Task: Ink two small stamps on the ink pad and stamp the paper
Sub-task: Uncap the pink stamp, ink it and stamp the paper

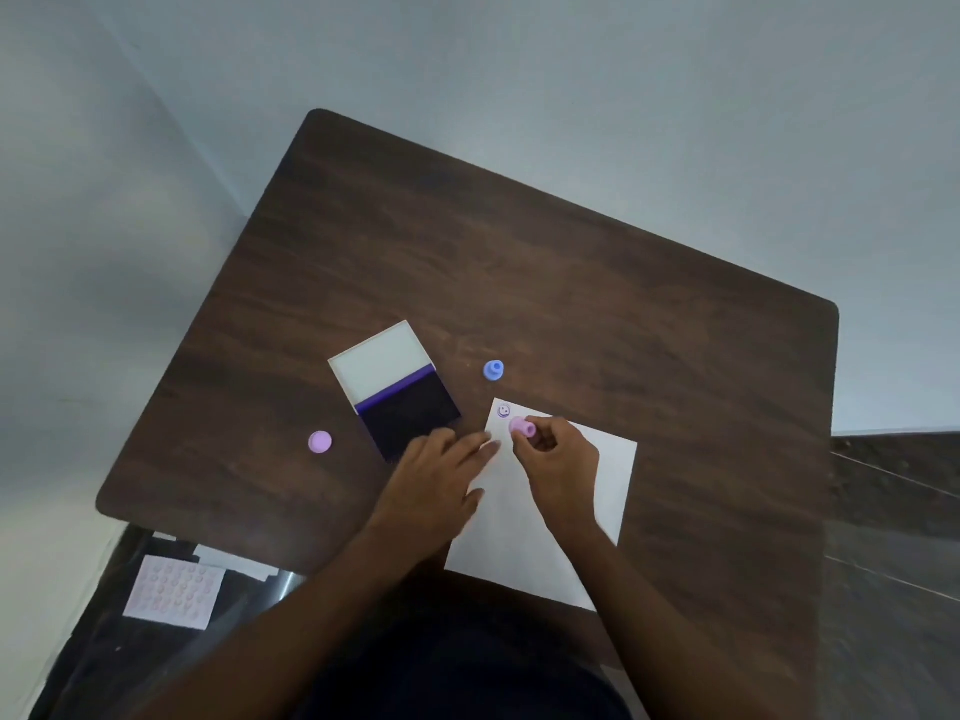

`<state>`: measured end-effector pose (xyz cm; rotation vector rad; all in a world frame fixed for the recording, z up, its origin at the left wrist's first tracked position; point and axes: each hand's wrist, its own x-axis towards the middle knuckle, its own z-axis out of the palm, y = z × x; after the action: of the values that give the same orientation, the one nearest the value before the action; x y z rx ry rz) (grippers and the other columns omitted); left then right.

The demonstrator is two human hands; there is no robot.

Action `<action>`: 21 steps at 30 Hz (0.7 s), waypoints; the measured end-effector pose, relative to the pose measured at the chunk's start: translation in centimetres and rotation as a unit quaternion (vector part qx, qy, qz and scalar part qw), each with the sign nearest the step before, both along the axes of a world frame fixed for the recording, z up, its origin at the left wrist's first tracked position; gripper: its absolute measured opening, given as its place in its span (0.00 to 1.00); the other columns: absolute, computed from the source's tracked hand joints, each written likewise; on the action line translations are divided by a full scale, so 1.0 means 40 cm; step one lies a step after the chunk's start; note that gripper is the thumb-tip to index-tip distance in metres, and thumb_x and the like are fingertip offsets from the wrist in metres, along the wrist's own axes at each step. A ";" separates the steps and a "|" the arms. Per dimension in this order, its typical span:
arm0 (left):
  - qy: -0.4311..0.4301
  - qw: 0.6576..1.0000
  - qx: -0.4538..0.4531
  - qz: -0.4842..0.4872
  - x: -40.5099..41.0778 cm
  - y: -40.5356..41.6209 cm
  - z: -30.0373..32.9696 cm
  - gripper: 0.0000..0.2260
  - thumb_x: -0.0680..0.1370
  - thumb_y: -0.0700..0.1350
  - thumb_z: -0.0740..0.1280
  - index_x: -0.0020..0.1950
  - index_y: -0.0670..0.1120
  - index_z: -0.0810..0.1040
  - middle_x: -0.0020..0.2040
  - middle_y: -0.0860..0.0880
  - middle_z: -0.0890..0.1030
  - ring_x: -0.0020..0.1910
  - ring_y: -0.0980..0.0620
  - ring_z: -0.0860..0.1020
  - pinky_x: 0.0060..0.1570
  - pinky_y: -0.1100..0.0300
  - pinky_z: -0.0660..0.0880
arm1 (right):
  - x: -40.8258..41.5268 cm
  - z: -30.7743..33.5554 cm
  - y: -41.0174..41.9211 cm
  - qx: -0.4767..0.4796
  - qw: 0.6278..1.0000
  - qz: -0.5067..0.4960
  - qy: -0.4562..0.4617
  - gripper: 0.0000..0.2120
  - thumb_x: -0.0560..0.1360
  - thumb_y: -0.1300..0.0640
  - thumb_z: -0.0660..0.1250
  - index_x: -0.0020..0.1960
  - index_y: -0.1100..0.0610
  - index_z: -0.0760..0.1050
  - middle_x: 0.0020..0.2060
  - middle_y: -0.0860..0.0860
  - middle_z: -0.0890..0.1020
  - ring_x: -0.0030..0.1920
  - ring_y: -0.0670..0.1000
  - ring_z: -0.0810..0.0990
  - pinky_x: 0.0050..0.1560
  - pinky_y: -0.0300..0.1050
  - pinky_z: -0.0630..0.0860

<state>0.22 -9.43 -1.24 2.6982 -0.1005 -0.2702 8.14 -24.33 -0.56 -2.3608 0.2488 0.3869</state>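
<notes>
Pink stamp (pixel 521 426) tilted near the paper's (pixel 597 470) far left corner, pinched in right hand (pixel 558 462) fingertips, just beside a printed smiley mark (pixel 504 411). Likely placing a second print next to it. Left hand (pixel 441 472) flat, fingers spread, gripping nothing, pressing the paper's edge, probably to steady it. Ink pad (pixel 410 415) lies open nearby for re-inking; blue stamp (pixel 493 370) upright on table (pixel 571 278), pink cap (pixel 320 442) set aside, well apart.
</notes>
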 end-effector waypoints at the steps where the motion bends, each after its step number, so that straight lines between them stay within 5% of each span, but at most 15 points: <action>1: 0.007 1.000 0.009 -0.013 0.005 -0.016 -0.006 0.26 0.77 0.58 0.65 0.73 0.52 0.68 0.70 0.51 0.74 0.64 0.47 0.74 0.66 0.51 0.67 | 0.006 -0.007 -0.002 -0.003 1.000 0.000 0.005 0.14 0.72 0.44 0.69 0.44 0.56 0.78 0.43 0.50 0.84 0.39 0.49 0.79 0.43 0.42 0.77; 8: 0.007 0.996 0.084 -0.007 0.034 -0.039 -0.022 0.27 0.73 0.58 0.69 0.70 0.50 0.73 0.66 0.49 0.78 0.57 0.45 0.78 0.59 0.50 0.73 | 0.032 -0.021 0.013 0.024 1.000 0.004 -0.006 0.10 0.73 0.48 0.70 0.42 0.55 0.75 0.41 0.51 0.83 0.36 0.46 0.76 0.35 0.31 0.68; 21: 0.079 0.988 0.135 -0.015 0.045 -0.059 -0.057 0.29 0.78 0.57 0.62 0.77 0.52 0.58 0.73 0.50 0.69 0.67 0.45 0.70 0.68 0.47 0.63 | 0.051 -0.079 -0.016 0.002 0.999 0.007 0.032 0.10 0.73 0.47 0.69 0.43 0.53 0.73 0.43 0.51 0.83 0.36 0.46 0.75 0.35 0.31 0.67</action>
<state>2.03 -11.80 -3.50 2.9320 -0.0598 -0.5402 10.18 -24.99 -3.73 -2.3494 0.2616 0.4696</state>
